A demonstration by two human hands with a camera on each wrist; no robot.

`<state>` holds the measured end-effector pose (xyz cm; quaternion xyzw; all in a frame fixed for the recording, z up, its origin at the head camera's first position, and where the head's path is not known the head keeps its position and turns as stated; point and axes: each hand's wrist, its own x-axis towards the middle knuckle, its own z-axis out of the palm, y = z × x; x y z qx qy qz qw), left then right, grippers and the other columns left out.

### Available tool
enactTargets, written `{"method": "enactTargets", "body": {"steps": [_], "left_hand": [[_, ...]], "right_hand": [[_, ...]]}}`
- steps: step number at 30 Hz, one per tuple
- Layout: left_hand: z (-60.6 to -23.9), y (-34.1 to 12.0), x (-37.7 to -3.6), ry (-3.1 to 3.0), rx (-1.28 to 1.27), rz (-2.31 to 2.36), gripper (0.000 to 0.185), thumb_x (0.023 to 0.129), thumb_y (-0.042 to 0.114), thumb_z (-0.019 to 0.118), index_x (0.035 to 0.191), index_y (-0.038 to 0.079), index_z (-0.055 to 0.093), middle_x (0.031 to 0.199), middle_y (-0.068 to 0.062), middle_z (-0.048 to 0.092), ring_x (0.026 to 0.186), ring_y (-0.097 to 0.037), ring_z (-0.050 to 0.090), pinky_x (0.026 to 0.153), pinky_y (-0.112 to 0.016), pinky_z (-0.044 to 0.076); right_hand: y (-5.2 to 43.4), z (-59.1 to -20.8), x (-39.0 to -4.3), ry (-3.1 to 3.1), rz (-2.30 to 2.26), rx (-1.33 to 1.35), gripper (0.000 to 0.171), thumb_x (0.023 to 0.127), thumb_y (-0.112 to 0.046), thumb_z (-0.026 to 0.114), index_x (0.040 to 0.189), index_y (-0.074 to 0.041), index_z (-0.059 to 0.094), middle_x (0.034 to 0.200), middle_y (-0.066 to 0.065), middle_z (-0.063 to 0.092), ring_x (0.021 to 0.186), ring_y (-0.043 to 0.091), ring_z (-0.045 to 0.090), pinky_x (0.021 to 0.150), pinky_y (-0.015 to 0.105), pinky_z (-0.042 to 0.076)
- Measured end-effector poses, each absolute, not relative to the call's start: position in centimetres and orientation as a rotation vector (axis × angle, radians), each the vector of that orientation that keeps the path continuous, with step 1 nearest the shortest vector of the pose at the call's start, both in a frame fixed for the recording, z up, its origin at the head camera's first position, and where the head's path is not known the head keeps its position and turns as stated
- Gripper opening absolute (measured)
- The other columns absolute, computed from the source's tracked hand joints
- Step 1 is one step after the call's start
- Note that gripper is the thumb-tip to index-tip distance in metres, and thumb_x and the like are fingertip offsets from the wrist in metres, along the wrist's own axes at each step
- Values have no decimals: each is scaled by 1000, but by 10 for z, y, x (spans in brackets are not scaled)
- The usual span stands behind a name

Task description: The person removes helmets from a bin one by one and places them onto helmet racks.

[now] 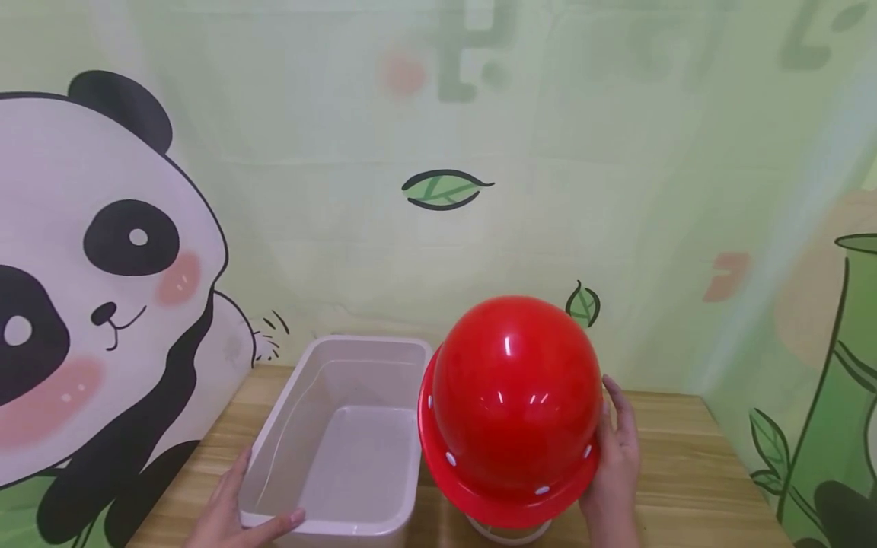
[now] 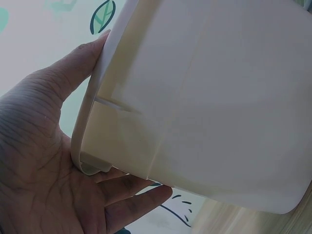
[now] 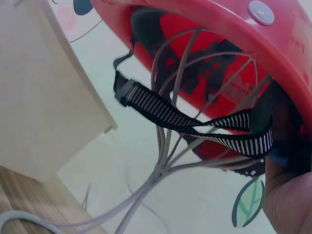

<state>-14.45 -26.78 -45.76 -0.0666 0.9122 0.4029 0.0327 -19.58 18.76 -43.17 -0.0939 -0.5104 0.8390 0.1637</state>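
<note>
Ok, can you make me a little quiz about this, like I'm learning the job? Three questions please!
1. Pick one. The strap under the helmet is:
a) plain yellow
b) black with pale stripes
c) all red
2. What does the left hand hold?
3. True or false: the helmet is beside the bin, not in it.

Key:
1. b
2. The bin.
3. True.

The left hand (image 2: 46, 151) fills the left side of the frame, thumb and fingers spanning a rimmed corner of a pale bin (image 2: 229, 107), whose smooth outer wall stretches across the centre and right. A printed leaf (image 2: 101, 17) shows at upper left, the wood-grained counter (image 2: 231, 219) at lower right.
</note>
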Motion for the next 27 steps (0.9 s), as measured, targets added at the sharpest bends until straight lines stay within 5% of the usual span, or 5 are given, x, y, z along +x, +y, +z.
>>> {"method": "enactTargets", "body": {"steps": [6, 12, 27], "left_hand": [[-458, -268, -146, 2796, -216, 1240, 122, 69, 48, 83, 156, 14, 3, 136, -23, 40, 107, -29, 57, 90, -49, 56], [-456, -267, -145, 2810, -199, 1257, 122, 68, 47, 84, 156, 14, 5, 134, -23, 41, 106, -28, 57, 89, -46, 56], [-456, -269, -146, 2759, -234, 1242, 122, 70, 49, 82, 156, 16, 1, 136, -23, 38, 109, -29, 57, 92, -50, 55]], "right_hand": [[195, -433, -198, -1528, 2436, -376, 49, 94, -39, 60, 141, -35, 46, 123, -8, 64, 94, 8, 68, 81, 28, 60], [203, -424, -193, -1557, 2481, -474, 53, 90, -48, 62, 140, -39, 45, 125, -10, 62, 103, 9, 64, 84, 27, 59], [208, -421, -184, -1630, 2471, -289, 52, 97, -49, 48, 144, -28, 41, 137, -10, 50, 122, 11, 52, 92, 23, 55]]}}
